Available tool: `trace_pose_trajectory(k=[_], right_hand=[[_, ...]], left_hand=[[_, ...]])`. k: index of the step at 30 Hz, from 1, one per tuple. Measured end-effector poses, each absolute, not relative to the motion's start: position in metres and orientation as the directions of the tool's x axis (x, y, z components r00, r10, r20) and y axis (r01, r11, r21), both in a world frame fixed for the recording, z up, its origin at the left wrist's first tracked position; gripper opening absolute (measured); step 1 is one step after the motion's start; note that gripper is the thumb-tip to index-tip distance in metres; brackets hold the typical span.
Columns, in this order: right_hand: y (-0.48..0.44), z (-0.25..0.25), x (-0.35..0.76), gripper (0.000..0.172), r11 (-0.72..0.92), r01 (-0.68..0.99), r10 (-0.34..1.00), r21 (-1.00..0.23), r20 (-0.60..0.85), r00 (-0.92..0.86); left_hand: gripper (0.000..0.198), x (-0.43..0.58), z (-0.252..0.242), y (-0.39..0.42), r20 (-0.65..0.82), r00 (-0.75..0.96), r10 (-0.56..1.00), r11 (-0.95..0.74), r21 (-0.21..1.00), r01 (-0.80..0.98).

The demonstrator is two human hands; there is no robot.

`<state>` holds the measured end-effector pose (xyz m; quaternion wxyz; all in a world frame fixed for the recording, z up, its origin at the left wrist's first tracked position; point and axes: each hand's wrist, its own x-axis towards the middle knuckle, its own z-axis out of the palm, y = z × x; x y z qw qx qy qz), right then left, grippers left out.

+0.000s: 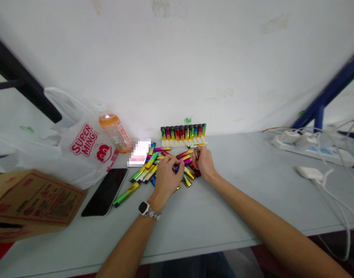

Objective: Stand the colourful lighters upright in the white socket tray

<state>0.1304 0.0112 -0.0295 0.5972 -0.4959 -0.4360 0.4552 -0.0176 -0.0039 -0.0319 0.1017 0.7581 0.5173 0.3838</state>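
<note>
A pile of colourful metallic lighters point(154, 164) lies on the grey table point(229, 208) near the wall. Behind it a white rack point(184, 141) holds a row of several lighters standing upright. My left hand point(167, 175) rests on the pile with its fingers curled around a lighter. My right hand point(203, 161) is just to the right, fingers pinched on a small lighter held upright in front of the rack. A watch sits on my left wrist.
A black phone point(105, 192) lies left of the pile, beside a cardboard box point(32, 200). A white plastic bag point(78, 150) and an orange drink bottle point(114, 131) stand at the back left. A power strip point(307, 144) with white cables lies at right.
</note>
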Motion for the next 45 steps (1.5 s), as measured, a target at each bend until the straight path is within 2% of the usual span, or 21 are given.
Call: trace_pose_trajectory(k=[3,6,11,14,19,25,30,33,36,38,45], right_hand=[[0.008,-0.026,0.129,0.062,0.062,-0.211,0.983,-0.976,0.023,0.181],[0.008,-0.023,0.128,0.064,0.113,-0.221,0.986,-0.969,0.081,0.148],[0.008,-0.023,0.127,0.045,0.279,-0.068,0.953,-0.958,0.267,0.142],[0.003,-0.024,0.125,0.041,0.28,-0.005,0.951,-0.96,0.277,0.136],[-0.002,-0.024,0.126,0.035,0.306,0.208,0.909,-0.929,0.35,0.228],[0.002,-0.025,0.128,0.02,0.309,0.295,0.9,-0.904,0.378,0.215],[0.001,-0.026,0.125,0.027,0.287,0.293,0.914,-0.912,0.352,0.201],[-0.001,-0.026,0.123,0.036,0.297,0.286,0.921,-0.911,0.352,0.165],[-0.005,-0.025,0.122,0.038,0.339,0.226,0.928,-0.913,0.364,0.079],[-0.007,-0.025,0.12,0.037,0.353,0.172,0.93,-0.92,0.365,0.042],[-0.009,-0.023,0.118,0.039,0.345,0.155,0.938,-0.926,0.342,-0.051]], left_hand=[[0.02,-0.018,-0.032,-0.005,0.472,0.176,0.864,-0.443,0.545,0.712],[0.021,-0.018,-0.031,-0.005,0.47,0.181,0.864,-0.443,0.538,0.717],[0.022,-0.019,-0.032,-0.005,0.474,0.192,0.859,-0.453,0.531,0.717],[0.022,-0.019,-0.032,-0.004,0.476,0.199,0.857,-0.46,0.53,0.712],[0.02,-0.02,-0.033,-0.004,0.476,0.197,0.857,-0.459,0.53,0.713],[0.02,-0.019,-0.034,-0.004,0.47,0.199,0.86,-0.455,0.529,0.716],[0.016,-0.019,-0.029,-0.007,0.492,0.189,0.85,-0.473,0.556,0.683],[0.012,-0.019,-0.022,-0.011,0.55,0.198,0.811,-0.551,0.606,0.574],[0.031,-0.018,-0.016,-0.015,0.581,0.208,0.787,-0.602,0.652,0.46],[0.035,-0.018,-0.011,-0.015,0.572,0.214,0.791,-0.602,0.67,0.434],[0.014,-0.028,0.015,0.006,0.507,0.361,0.782,-0.623,0.653,0.431]])
